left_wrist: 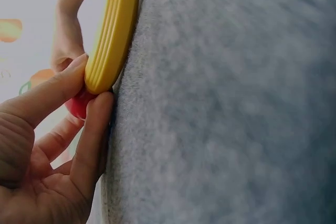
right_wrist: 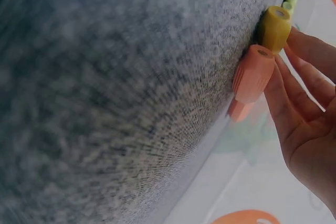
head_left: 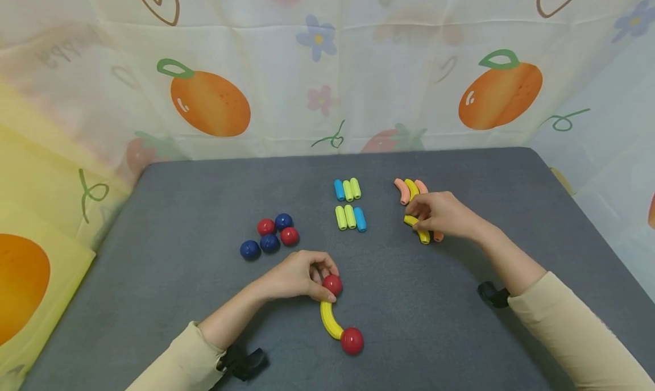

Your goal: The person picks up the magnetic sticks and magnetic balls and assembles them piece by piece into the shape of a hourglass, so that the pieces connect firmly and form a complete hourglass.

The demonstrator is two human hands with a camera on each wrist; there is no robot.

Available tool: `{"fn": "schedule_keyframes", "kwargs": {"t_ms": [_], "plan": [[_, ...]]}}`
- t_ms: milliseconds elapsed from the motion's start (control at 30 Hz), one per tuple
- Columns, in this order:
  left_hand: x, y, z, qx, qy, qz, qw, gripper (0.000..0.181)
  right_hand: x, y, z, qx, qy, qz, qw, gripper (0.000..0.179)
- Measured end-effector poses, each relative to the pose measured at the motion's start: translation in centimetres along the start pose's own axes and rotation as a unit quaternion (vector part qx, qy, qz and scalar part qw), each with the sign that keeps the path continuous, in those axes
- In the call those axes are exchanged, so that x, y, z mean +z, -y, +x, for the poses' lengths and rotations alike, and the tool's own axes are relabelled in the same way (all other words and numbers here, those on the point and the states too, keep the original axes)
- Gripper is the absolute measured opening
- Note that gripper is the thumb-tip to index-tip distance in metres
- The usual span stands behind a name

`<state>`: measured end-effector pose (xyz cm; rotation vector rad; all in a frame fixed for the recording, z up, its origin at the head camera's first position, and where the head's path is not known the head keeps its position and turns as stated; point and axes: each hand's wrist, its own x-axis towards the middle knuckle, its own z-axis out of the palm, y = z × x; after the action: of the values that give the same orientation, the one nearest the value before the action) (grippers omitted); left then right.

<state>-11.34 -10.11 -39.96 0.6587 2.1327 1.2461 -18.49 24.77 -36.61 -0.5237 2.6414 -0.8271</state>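
My left hand [head_left: 302, 274] pinches a glossy red ball [head_left: 333, 285] between thumb and fingers. A yellow curved rod [head_left: 330, 321] joins that ball at one end and a second red ball [head_left: 352, 341] at the other. The left wrist view shows the ridged rod [left_wrist: 113, 32] close up, thumb and finger at its end, the ball partly hidden behind them. Farther right, my right hand [head_left: 442, 212] holds another yellow curved rod [head_left: 422, 236] with its thumb and fingertips. Beside it lies a salmon curved rod [right_wrist: 254, 74], partly covered by the hand in the head view.
Left of centre lie several loose balls, among them a blue ball [head_left: 269, 243] and a red ball [head_left: 290, 236]. Two rows of short straight rods, including a blue rod [head_left: 360, 219], sit mid-table. Behind the right hand are salmon rods [head_left: 402, 191] and a yellow rod [head_left: 411, 187].
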Motion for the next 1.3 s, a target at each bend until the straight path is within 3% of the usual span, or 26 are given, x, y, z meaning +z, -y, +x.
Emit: {"fn": "schedule_keyframes", "kwargs": {"t_ms": [367, 733, 1000, 1300], "plan": [[-0.1, -0.1, 0.1, -0.015, -0.002, -0.004, 0.9999, 0.034, 0.7, 0.7, 0.7, -0.032, 0.013, -0.042, 0.9985, 0.021], [0.1, 0.1, 0.1, -0.017, -0.006, -0.008, 0.9998, 0.036, 1.7, 2.2, 1.1, -0.069, 0.03, -0.039, 0.9964, 0.019], [0.0, 0.2, 0.0, -0.024, -0.006, -0.015, 0.9996, 0.035, 2.5, 3.7, 1.1, -0.106, 0.04, 0.032, 0.993, 0.022], [0.0, 0.0, 0.0, -0.028, -0.004, -0.024, 0.9993, 0.034, 4.0, 6.3, 0.9, -0.149, 0.084, 0.065, 0.9832, 0.025]]}}
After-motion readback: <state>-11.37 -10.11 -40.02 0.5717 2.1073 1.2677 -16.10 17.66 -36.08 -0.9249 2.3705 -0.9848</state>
